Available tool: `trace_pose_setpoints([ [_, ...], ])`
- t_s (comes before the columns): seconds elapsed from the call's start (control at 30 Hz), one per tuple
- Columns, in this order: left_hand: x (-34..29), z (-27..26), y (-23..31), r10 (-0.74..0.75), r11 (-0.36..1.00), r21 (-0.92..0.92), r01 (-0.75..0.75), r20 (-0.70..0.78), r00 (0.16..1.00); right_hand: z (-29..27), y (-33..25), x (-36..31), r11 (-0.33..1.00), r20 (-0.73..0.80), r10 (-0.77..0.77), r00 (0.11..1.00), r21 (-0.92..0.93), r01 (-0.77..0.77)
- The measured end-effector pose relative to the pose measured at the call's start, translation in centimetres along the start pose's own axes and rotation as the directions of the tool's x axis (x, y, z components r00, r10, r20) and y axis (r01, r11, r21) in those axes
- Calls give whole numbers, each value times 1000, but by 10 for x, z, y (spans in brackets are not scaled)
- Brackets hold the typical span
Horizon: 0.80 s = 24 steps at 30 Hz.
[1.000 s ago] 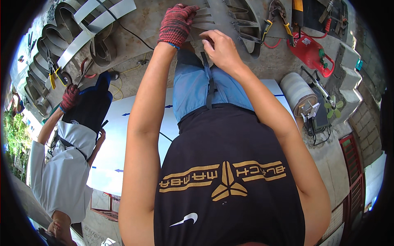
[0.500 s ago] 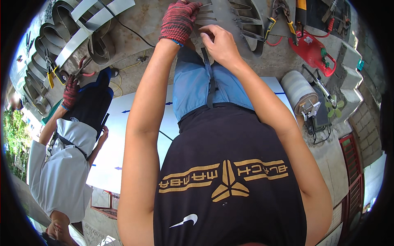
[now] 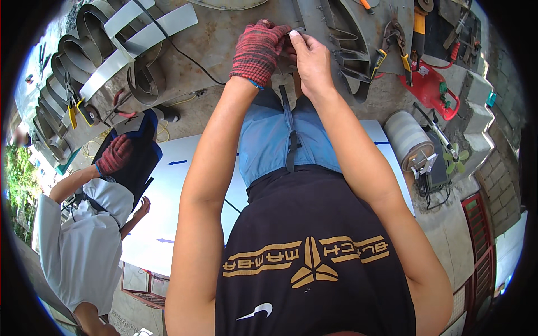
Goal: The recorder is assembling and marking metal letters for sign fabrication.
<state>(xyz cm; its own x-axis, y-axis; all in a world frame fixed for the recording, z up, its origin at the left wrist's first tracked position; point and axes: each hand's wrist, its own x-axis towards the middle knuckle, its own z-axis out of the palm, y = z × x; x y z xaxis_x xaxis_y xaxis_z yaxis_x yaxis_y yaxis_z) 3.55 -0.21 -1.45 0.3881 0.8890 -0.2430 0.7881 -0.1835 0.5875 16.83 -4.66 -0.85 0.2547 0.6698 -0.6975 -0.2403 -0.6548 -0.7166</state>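
At the near edge of the grey metal worktop (image 3: 196, 56), my two hands meet with their fingertips together. My left hand (image 3: 259, 51), in a red and black knitted glove, is closed on a thin grey metal strip (image 3: 299, 30). Bare, my right hand (image 3: 314, 60) pinches the same strip with thumb and fingers; most of the strip is hidden by the hands. Just right of them lies a curved sheet-metal form (image 3: 348, 47) with several cross pieces inside.
Pliers (image 3: 395, 36) and an orange-handled tool (image 3: 419, 25) lie to the right, near a red plastic piece (image 3: 425, 84). Bent metal strips (image 3: 92, 31) and more pliers (image 3: 72, 98) are at left. A co-worker (image 3: 84, 235) with a gloved hand stands there. A black cable (image 3: 179, 47) crosses the worktop.
My right hand has moved up against my left, and its fingers have closed on the strip. The co-worker's gloved hand has come away from the red-handled tool, back toward their body.
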Motion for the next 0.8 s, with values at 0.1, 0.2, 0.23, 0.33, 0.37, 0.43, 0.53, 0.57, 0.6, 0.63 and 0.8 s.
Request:
trace_pose_setpoints([
  [0.1,2,-5,3,-8,998,-54,11,64,998,0,-5,-3,989,20,20,1000,144,-22],
  [0.2,-1,-14,8,-71,995,-62,73,28,997,0,-9,-6,980,9,58,998,190,-59],
  [0.23,-3,-16,5,-71,995,-64,73,29,997,0,-10,-7,972,23,69,997,226,-73],
  [0.33,-9,-23,-7,-264,732,-624,273,111,958,0,-3,-5,965,39,56,998,254,-64],
  [0.37,-9,-25,-10,-271,708,-637,304,153,950,0,0,-4,968,43,31,999,249,-41],
  [0.43,-10,-31,-10,-284,684,-645,341,195,939,3,-5,-7,962,47,41,998,267,-52],
  [0.53,-7,-35,-7,-261,749,-556,361,253,932,3,-5,-9,957,37,46,998,283,-55],
  [0.57,-6,-34,-7,-269,748,-552,369,256,928,3,-4,-9,958,27,45,999,282,-51],
  [0.6,-7,-33,-7,-279,747,-546,379,260,924,4,-5,-10,958,28,45,999,282,-51],
  [0.63,-8,-31,-8,-280,746,-546,380,260,924,4,-5,-10,955,23,51,998,290,-55],
  [0.8,-18,-26,-1,-401,688,-588,426,181,898,5,-7,-12,953,16,78,997,294,-79],
])
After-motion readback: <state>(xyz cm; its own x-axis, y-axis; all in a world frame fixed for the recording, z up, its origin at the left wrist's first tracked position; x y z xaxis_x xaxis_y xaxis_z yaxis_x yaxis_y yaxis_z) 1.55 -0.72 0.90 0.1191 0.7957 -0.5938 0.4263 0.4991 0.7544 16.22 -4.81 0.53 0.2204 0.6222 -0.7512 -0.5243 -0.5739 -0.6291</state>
